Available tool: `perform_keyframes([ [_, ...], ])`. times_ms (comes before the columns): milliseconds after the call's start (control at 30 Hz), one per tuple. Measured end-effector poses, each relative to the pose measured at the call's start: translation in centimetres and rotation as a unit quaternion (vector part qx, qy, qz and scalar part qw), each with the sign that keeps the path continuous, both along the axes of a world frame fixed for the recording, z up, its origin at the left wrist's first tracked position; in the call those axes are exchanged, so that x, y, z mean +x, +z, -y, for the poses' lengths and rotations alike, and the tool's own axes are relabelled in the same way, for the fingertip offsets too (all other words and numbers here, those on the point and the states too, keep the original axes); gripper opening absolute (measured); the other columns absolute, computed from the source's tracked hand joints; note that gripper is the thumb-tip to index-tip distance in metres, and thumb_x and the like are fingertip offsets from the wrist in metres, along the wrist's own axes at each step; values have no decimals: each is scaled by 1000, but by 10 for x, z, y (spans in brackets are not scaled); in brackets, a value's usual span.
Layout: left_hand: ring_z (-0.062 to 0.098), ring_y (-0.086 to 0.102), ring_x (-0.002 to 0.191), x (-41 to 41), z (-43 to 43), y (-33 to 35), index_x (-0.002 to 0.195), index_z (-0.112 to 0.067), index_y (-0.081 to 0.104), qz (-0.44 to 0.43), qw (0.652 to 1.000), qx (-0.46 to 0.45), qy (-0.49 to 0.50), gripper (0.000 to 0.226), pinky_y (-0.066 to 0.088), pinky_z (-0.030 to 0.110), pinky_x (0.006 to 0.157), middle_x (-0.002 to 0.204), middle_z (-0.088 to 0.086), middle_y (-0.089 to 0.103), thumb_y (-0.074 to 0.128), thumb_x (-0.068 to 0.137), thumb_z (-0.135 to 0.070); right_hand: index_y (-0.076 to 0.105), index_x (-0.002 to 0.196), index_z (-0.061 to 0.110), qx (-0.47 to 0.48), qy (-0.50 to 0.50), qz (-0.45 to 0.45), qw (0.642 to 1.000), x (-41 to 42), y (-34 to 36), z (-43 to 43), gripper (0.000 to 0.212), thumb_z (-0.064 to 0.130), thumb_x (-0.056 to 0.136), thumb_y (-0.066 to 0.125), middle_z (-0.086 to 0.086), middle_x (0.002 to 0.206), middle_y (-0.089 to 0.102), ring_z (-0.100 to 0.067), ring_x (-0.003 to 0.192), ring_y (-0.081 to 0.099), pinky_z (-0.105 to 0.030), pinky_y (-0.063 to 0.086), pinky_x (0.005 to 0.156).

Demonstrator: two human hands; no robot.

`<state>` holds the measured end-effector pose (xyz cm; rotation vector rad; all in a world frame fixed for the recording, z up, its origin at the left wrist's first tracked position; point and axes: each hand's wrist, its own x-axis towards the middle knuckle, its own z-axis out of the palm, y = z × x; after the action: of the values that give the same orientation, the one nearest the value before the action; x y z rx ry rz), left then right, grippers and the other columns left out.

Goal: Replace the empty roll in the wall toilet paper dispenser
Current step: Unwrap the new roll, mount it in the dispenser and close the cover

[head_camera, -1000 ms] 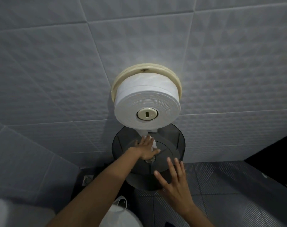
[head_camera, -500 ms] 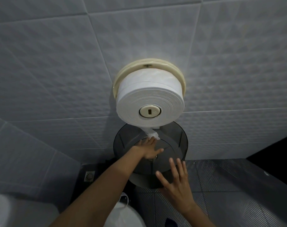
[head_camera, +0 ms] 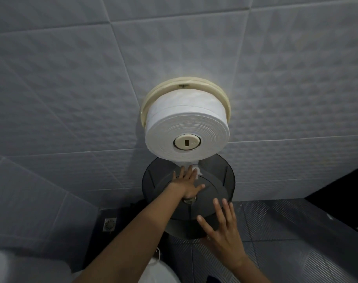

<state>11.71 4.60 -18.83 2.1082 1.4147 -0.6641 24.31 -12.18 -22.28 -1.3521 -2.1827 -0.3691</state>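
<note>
A full white toilet paper roll (head_camera: 186, 127) sits on the cream dispenser base (head_camera: 153, 94) fixed to the tiled wall, with a cream hub (head_camera: 186, 142) in its core. The dark translucent round cover (head_camera: 221, 180) hangs open below it, hinged downward. My left hand (head_camera: 187, 183) lies flat inside the cover with fingers spread, fingertips at the loose paper tail (head_camera: 196, 169) under the roll. My right hand (head_camera: 223, 231) is open with fingers apart against the cover's lower outer edge.
Grey textured wall tiles surround the dispenser. Below are a dark ribbed floor (head_camera: 296, 231), a floor drain (head_camera: 109, 224) at the left, a white toilet part (head_camera: 159, 272) at the bottom centre and a dark panel (head_camera: 341, 193) at the right.
The view has shifted slightly, so the dispenser sits a little higher and to the right. My left hand has slid up toward the paper tail; my right hand stays under the cover.
</note>
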Motion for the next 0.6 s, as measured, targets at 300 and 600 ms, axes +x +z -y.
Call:
perform_keyframes([
  [300, 29, 0, 149, -46, 48, 80, 150, -33, 14, 108, 992, -30, 63, 62, 2, 56, 117, 162, -4, 7, 15, 95, -60, 5, 151, 33, -26, -11, -20, 999, 4, 18, 4, 118, 37, 62, 82, -15, 159, -6, -40, 146, 3, -58, 17, 114],
  [600, 13, -4, 149, -108, 101, 117, 150, -36, 14, 310, 916, 229, 107, 63, 4, 43, 122, 162, -4, 5, 29, 93, -59, 1, 150, 35, -143, 20, -46, 988, 8, 106, -21, 130, 47, 51, 83, -10, 159, -13, -37, 146, -5, -63, 18, 108],
])
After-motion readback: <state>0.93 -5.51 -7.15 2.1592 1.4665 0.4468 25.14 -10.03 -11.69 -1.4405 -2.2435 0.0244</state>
